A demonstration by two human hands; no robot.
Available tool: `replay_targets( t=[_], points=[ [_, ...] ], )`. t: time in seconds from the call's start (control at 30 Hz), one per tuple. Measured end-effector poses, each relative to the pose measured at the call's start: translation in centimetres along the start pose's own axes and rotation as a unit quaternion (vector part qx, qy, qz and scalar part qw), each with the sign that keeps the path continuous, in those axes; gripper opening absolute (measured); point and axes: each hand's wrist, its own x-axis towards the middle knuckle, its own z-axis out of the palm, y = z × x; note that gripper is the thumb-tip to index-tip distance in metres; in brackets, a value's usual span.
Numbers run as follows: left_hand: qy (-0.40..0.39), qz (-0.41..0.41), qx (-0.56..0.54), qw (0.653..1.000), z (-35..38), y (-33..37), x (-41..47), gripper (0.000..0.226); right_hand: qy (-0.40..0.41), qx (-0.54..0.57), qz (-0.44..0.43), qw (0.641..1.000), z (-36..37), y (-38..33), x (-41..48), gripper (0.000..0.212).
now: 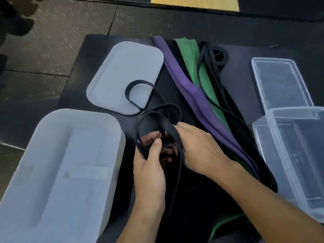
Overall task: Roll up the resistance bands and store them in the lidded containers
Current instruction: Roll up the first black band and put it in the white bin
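A thin black resistance band (154,118) lies in loose loops at the middle of the dark mat, one loop resting on a frosted white lid (119,71). My left hand (150,160) grips the coiled part of that band from below, thumb on top. My right hand (198,148) pinches the same band beside it, fingers hidden under the loops. A purple band (185,86) and a green band (196,67) stretch diagonally to the right, with more black bands (217,57) behind them. An open frosted white container (57,172) stands at the near left.
A clear plastic container (296,155) stands at the right edge, with its clear lid (278,81) lying behind it. Everything rests on a black mat (75,81) over dark speckled floor tiles. A yellow board (194,3) shows at the top.
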Motion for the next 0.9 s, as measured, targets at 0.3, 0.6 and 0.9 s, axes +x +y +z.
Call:
replay_targets(
  t=[0.3,0.6,0.9],
  points=[
    [-0.018,0.001,-0.084,0.996,-2.5,-3.1,2.7,0.026,-0.008,-0.024,0.007,1.0,0.3,-1.1,0.1,0.026],
    [-0.119,0.046,-0.006,0.992,-4.3,-5.3,6.1,0.032,-0.007,-0.013,0.021,1.0,1.0,-1.7,-0.4,0.016],
    [-0.154,0.073,0.072,0.983,-3.5,-1.4,1.9,0.022,0.034,-0.01,0.085,0.996,1.3,-1.1,0.9,0.025]
  ],
)
